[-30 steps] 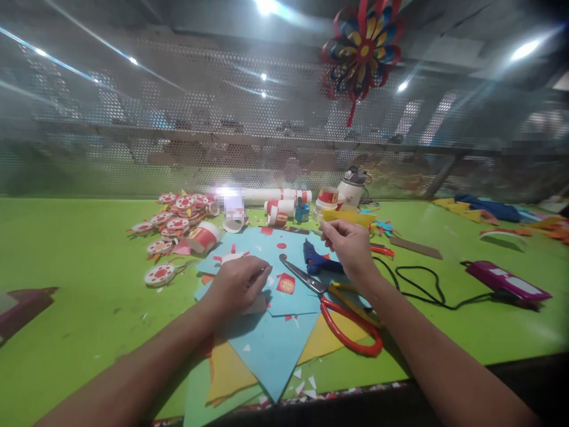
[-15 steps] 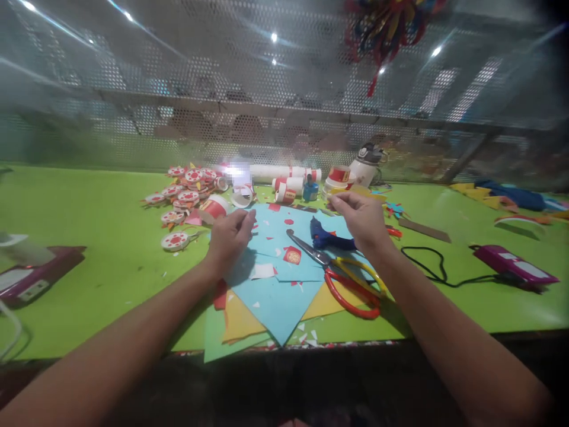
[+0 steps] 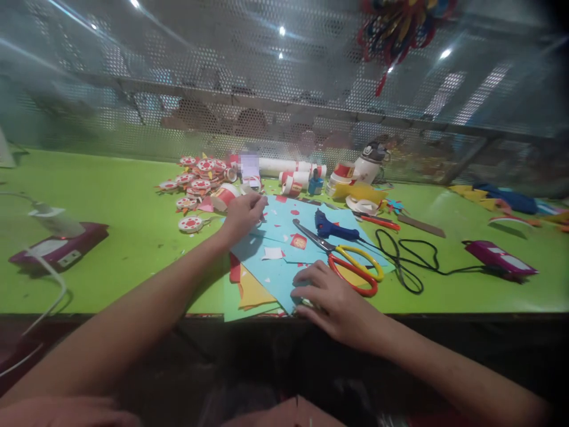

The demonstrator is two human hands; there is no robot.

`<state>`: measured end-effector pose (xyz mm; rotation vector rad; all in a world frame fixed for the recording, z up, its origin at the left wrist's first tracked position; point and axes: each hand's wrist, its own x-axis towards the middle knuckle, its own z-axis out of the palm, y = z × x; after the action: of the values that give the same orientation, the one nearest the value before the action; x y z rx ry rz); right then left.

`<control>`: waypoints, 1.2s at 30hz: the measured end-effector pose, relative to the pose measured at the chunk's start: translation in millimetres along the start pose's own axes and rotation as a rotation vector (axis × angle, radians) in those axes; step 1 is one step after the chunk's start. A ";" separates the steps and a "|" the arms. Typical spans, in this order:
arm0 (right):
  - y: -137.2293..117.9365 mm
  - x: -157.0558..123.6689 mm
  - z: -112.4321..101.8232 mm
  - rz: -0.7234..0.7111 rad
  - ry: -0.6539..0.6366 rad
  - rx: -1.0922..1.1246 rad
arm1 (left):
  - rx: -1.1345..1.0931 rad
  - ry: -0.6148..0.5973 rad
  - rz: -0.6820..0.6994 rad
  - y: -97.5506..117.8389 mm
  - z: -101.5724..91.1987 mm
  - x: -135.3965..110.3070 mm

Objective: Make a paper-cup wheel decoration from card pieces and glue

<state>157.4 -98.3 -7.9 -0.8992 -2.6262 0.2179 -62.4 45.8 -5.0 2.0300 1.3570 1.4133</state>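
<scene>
My left hand (image 3: 242,219) rests at the far left edge of the light blue paper (image 3: 267,240), its fingers curled together; whatever they hold, if anything, is hidden. Beside it lies a red and white paper cup (image 3: 224,196). My right hand (image 3: 338,302) is open above the near corner of the paper, fingers spread and bent, with nothing visible in it. Just beyond that hand are scissors (image 3: 326,244) with red and yellow handles. A blue hot glue gun (image 3: 338,230) lies on the paper, among small red and white scraps.
Red and white round paper pieces (image 3: 204,178) are heaped at the back left. Purple power strips (image 3: 66,249) sit at both sides, black cord on the right. Behind the paper are a blue bottle (image 3: 315,184), a red-handled cutter (image 3: 380,222) and a white flask (image 3: 368,166).
My right hand has come down and nearer, from above the glue gun to the paper's near corner, and its fingers have spread. My left hand stays closed near the paper's left edge.
</scene>
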 end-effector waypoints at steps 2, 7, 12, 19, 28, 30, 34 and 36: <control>5.0 2.2 -2.1 0.013 0.029 0.044 | 0.076 -0.149 0.025 10.8 -7.4 1.7; -3.6 1.3 -10.1 -0.022 -0.019 0.019 | 0.198 -0.335 0.187 58.2 -42.6 -26.6; -0.9 -4.5 4.3 0.006 0.126 0.023 | 0.191 -0.334 0.175 62.3 -70.0 -103.6; 19.2 14.3 18.8 0.054 0.507 0.142 | 0.300 -0.308 0.253 39.9 -80.5 -160.5; 27.5 25.4 15.1 0.345 0.618 0.283 | 0.500 -0.408 0.537 40.2 -61.6 -145.3; 29.6 26.1 12.8 0.387 0.625 0.284 | 0.496 -0.425 0.555 42.2 -59.5 -144.2; 33.8 28.8 6.6 0.399 0.624 0.282 | 0.515 -0.398 0.553 44.1 -58.1 -145.2; 36.7 30.9 3.2 0.394 0.621 0.303 | 0.529 -0.396 0.564 45.0 -57.8 -146.0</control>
<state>154.1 -50.4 -11.6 -1.1441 -1.7826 0.3560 -97.3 -112.2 -27.6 3.0164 1.1034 0.7772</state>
